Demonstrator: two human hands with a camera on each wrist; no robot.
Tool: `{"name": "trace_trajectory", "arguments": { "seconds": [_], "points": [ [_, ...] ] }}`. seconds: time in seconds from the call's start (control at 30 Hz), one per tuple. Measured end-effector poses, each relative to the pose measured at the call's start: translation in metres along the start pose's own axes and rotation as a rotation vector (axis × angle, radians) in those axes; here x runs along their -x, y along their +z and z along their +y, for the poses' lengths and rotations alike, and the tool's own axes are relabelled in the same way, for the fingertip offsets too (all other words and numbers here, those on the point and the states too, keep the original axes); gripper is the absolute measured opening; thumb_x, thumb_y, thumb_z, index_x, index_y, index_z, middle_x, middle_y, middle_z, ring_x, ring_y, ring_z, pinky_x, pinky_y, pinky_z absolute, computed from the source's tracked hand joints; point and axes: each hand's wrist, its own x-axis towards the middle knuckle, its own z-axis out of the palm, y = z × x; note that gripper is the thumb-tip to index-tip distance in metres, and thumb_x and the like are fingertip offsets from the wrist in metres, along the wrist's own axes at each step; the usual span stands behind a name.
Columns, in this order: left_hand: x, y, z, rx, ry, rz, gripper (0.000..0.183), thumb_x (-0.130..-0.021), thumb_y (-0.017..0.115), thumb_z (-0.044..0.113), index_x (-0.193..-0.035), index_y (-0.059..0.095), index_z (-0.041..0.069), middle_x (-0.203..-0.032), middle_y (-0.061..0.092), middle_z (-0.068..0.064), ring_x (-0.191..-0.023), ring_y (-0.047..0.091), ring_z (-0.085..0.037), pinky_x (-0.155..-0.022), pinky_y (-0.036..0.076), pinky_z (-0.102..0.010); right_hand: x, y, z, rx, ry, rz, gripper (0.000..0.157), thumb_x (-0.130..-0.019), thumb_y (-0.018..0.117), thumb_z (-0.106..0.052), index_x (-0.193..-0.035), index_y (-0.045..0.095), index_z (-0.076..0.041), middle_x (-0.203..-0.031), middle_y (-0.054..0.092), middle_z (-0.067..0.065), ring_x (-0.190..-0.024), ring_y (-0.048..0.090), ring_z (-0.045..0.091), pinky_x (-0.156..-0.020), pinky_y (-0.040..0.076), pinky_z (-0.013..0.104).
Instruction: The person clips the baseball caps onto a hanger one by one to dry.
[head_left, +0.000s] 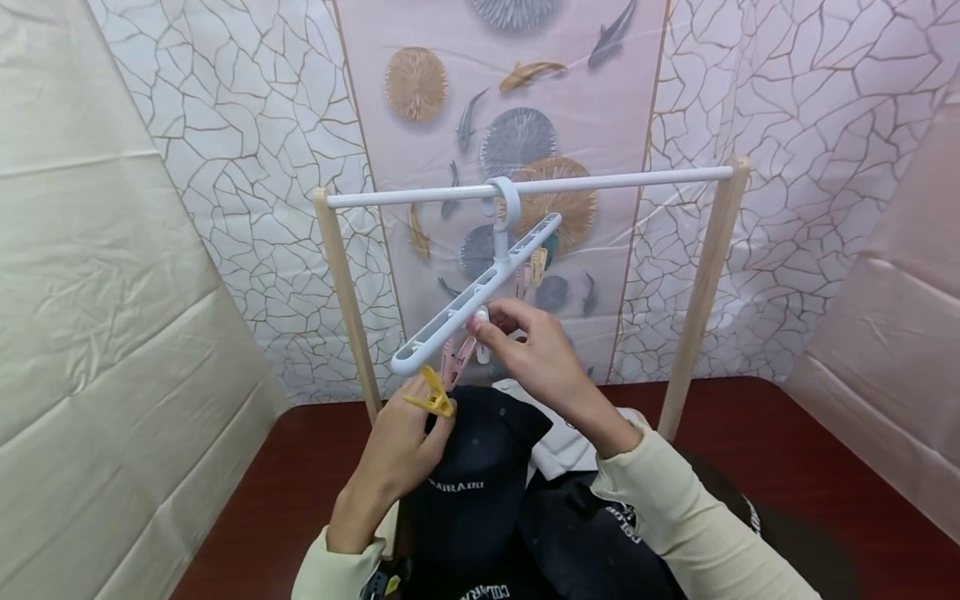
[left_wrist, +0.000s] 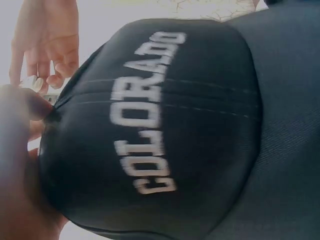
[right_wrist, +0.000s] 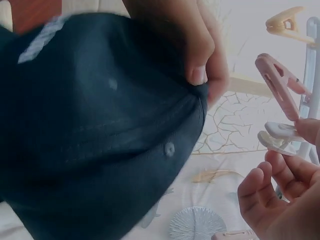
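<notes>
My left hand grips a dark cap with white COLORADO lettering, thumb and fingers pinching the crown's edge. In the left wrist view the cap fills most of the picture. Up at the pale blue hanger, my right hand pinches a white clothespin, whose jaws look slightly parted. A pink clothespin and a yellow clothespin hang nearer the hanger's front end. The cap is below the white clothespin and apart from it.
The hanger hooks over a white rail between wooden posts. Another yellow clip hangs toward its far end. Below, more dark caps and a white cloth item lie on the red-brown table.
</notes>
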Motion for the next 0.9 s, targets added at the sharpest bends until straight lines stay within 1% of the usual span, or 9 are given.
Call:
{"name": "trace_trajectory", "arguments": {
  "seconds": [0.1,0.23,0.43,0.47,0.57,0.63,0.7,0.8,0.9],
  "points": [
    [-0.002,0.001,0.002,0.007,-0.022,-0.015,0.009,-0.106,0.061,0.019,-0.109,0.063,0.011,-0.107,0.064,-0.003,-0.103,0.061,-0.025,-0.093,0.051,-0.049,0.0,-0.001,-0.001,-0.013,0.006,-0.007,0.022,-0.105,0.067,-0.037,-0.115,0.076,-0.019,-0.103,0.075,-0.002,-0.097,0.067,0.019,-0.077,0.052,0.041],
    [-0.005,0.001,0.004,0.019,-0.044,-0.03,0.034,-0.107,0.059,0.022,-0.137,0.061,0.007,-0.134,0.065,-0.01,-0.124,0.061,-0.031,-0.106,0.049,-0.057,-0.001,0.0,0.0,-0.014,-0.011,-0.007,0.022,-0.105,0.068,-0.035,-0.114,0.077,-0.018,-0.102,0.075,-0.002,-0.096,0.067,0.018,-0.077,0.052,0.04],
    [-0.015,0.0,0.006,0.0,0.048,-0.02,0.01,-0.107,0.058,0.018,-0.107,0.063,0.009,-0.099,0.06,-0.002,-0.087,0.056,-0.02,-0.083,0.05,-0.043,-0.002,0.0,0.001,-0.017,-0.048,0.015,0.018,-0.105,0.068,-0.029,-0.11,0.077,-0.013,-0.097,0.074,0.002,-0.092,0.066,0.019,-0.078,0.05,0.038],
    [-0.017,0.0,0.006,-0.006,0.061,-0.017,0.01,-0.106,0.059,0.018,-0.107,0.065,0.009,-0.097,0.06,-0.002,-0.084,0.055,-0.02,-0.082,0.049,-0.042,-0.002,0.0,0.002,-0.021,-0.05,0.019,0.018,-0.105,0.068,-0.028,-0.109,0.076,-0.013,-0.096,0.073,0.002,-0.092,0.065,0.019,-0.078,0.05,0.038],
    [-0.019,-0.002,0.007,-0.024,0.069,-0.017,0.029,-0.106,0.059,0.017,-0.132,0.067,0.007,-0.112,0.069,-0.005,-0.099,0.063,-0.022,-0.092,0.053,-0.046,-0.002,0.001,0.002,-0.034,-0.055,0.028,0.016,-0.104,0.069,-0.025,-0.107,0.076,-0.011,-0.095,0.072,0.003,-0.091,0.064,0.019,-0.081,0.051,0.039],
    [-0.02,-0.003,0.008,-0.03,0.063,-0.022,0.038,-0.106,0.059,0.017,-0.143,0.062,0.006,-0.12,0.07,-0.008,-0.107,0.065,-0.025,-0.097,0.053,-0.05,-0.003,0.002,0.002,-0.036,-0.061,0.033,0.014,-0.104,0.07,-0.023,-0.106,0.076,-0.011,-0.094,0.072,0.003,-0.09,0.063,0.019,-0.083,0.051,0.039],
    [-0.022,-0.004,0.009,-0.026,0.045,-0.032,0.037,-0.106,0.059,0.017,-0.141,0.063,0.006,-0.115,0.07,-0.01,-0.104,0.065,-0.027,-0.095,0.053,-0.05,-0.003,0.002,0.002,-0.037,-0.067,0.036,0.012,-0.104,0.07,-0.021,-0.105,0.075,-0.01,-0.093,0.071,0.003,-0.09,0.063,0.019,-0.084,0.051,0.039],
    [-0.024,-0.007,0.011,0.004,-0.013,-0.03,0.02,-0.103,0.059,0.015,-0.117,0.068,0.005,-0.102,0.066,-0.009,-0.094,0.061,-0.028,-0.087,0.052,-0.049,-0.004,0.003,0.002,-0.048,-0.086,0.033,0.009,-0.104,0.069,-0.016,-0.101,0.074,-0.009,-0.091,0.071,0.004,-0.088,0.062,0.019,-0.083,0.052,0.038],
    [-0.026,-0.009,0.013,0.039,-0.075,-0.022,0.02,-0.096,0.058,0.012,-0.113,0.066,0.006,-0.104,0.064,-0.009,-0.093,0.058,-0.029,-0.086,0.051,-0.05,-0.004,0.004,0.002,-0.067,-0.104,0.029,0.008,-0.103,0.067,-0.01,-0.099,0.073,-0.007,-0.091,0.071,0.006,-0.088,0.062,0.02,-0.081,0.053,0.039]
  ]
}}
